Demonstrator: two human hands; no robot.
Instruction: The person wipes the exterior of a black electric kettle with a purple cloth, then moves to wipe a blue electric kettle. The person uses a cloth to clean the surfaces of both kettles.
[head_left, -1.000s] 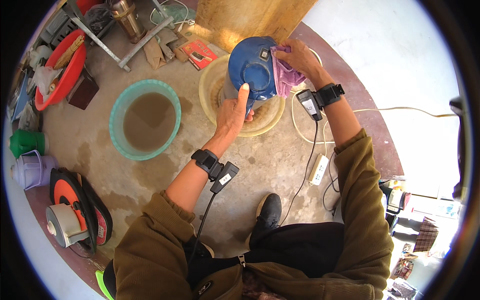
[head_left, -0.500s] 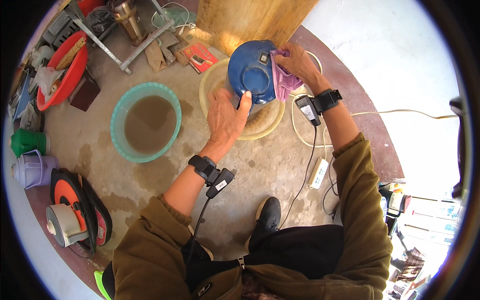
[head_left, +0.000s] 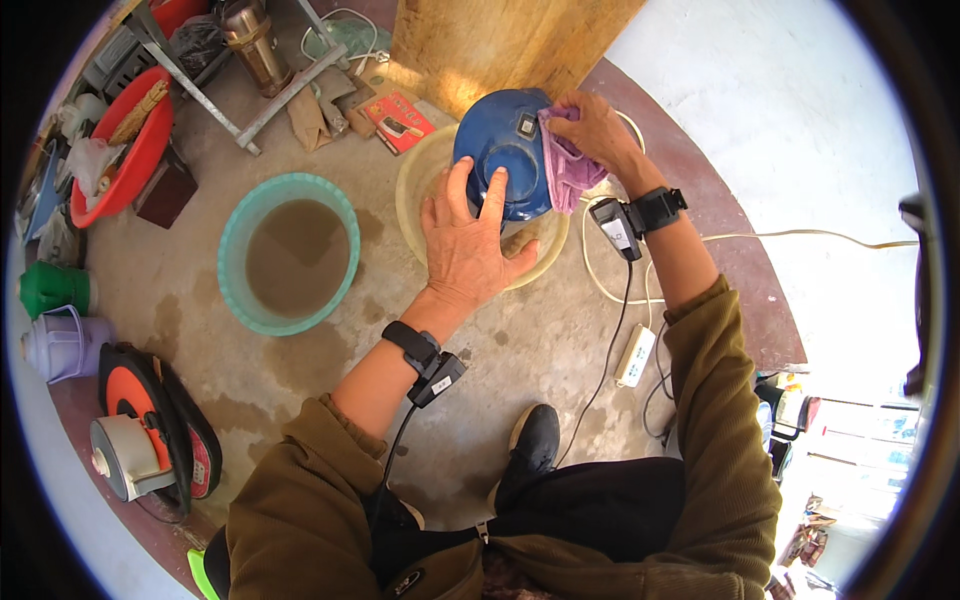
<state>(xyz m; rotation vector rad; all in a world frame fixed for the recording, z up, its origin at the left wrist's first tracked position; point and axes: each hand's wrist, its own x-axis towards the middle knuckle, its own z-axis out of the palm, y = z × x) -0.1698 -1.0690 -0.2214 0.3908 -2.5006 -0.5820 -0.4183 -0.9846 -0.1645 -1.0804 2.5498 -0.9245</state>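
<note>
A round blue pot (head_left: 512, 165) is tipped with its underside facing me, showing a raised ring and a small square label. It is over a pale yellow basin (head_left: 412, 205) on the floor. My right hand (head_left: 597, 132) grips a pinkish-purple cloth (head_left: 567, 172) against the pot's right edge. My left hand (head_left: 467, 240) has its fingers spread, two fingertips against the pot's underside and the thumb pointing off to the right. The pot's inside is hidden.
To the left stands a turquoise basin (head_left: 228, 240) of murky water. A wooden board (head_left: 500, 45) rises behind the pot. A white power strip (head_left: 635, 356) and cables lie at right. Farther left are a red basin (head_left: 135, 175) and a metal stand leg (head_left: 285, 98).
My left hand has loosened from the pot's near edge and spread its fingers, the thumb swinging off the pot. The pot has shifted slightly; my right hand keeps the cloth on it.
</note>
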